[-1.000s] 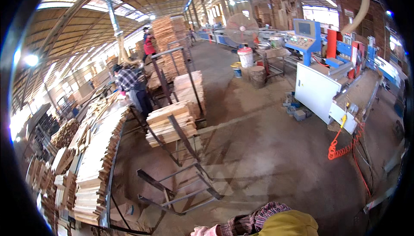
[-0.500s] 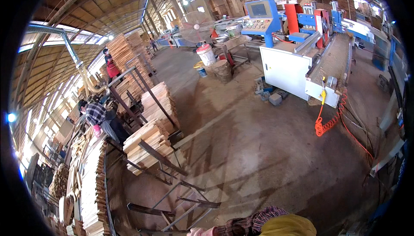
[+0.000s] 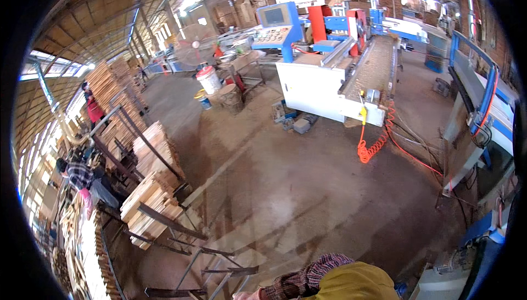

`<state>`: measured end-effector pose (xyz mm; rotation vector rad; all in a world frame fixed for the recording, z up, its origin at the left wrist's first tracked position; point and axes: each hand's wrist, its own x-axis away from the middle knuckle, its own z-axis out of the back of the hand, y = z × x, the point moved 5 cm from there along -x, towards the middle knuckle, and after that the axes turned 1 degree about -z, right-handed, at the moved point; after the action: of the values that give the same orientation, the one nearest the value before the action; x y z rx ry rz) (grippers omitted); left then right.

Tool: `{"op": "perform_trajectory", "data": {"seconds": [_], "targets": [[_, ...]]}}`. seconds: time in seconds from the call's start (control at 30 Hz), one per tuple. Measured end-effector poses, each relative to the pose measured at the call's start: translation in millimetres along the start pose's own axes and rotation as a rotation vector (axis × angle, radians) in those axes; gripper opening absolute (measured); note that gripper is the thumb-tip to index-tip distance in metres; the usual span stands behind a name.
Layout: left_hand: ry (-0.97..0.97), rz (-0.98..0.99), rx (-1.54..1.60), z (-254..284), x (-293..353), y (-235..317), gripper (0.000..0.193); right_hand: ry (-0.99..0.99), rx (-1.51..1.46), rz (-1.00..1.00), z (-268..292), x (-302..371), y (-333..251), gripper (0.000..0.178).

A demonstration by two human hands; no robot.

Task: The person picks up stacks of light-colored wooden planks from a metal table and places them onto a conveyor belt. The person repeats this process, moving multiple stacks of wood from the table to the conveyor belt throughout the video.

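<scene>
My left hand (image 3: 248, 295) shows at the bottom edge, mostly cut off by the picture's rim. Its fingers are too hidden to read, and whether it touches anything cannot be made out. A dark plaid sleeve (image 3: 299, 281) covers that arm, with mustard-yellow cloth (image 3: 357, 282) beside it. Closest to the hand is a low metal rack (image 3: 230, 270) of dark bars and thin legs. Behind the rack lie stacked wooden boards (image 3: 151, 209). My right hand is out of sight.
A person in a plaid shirt (image 3: 82, 176) bends over a long row of boards (image 3: 90, 250) at left. Ahead stands a blue and white machine (image 3: 310, 89) with a control panel. Its coiled orange hose (image 3: 373, 149) hangs to the floor. More machinery (image 3: 483, 113) stands at right.
The view has swung right, so the machine, stacks and rack sit further left in the picture. More of the right-hand machinery shows. My left hand stays at the bottom edge.
</scene>
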<state>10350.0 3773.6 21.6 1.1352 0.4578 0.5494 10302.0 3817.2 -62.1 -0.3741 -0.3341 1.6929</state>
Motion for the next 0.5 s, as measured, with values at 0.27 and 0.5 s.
{"op": "perform_trajectory", "data": {"seconds": [0.27, 0.5], "targets": [[-0.059, -0.044, 0.031, -18.1, -18.0, 4.6, 0.023, 0.194, 0.02, -0.12, -1.4, 16.3, 20.4, 0.026], [0.07, 0.059, 0.061, -0.5, 3.3, -22.5, 0.023, 0.104, 0.087, -0.12, -5.1, 51.1, 39.1, 0.034]]}}
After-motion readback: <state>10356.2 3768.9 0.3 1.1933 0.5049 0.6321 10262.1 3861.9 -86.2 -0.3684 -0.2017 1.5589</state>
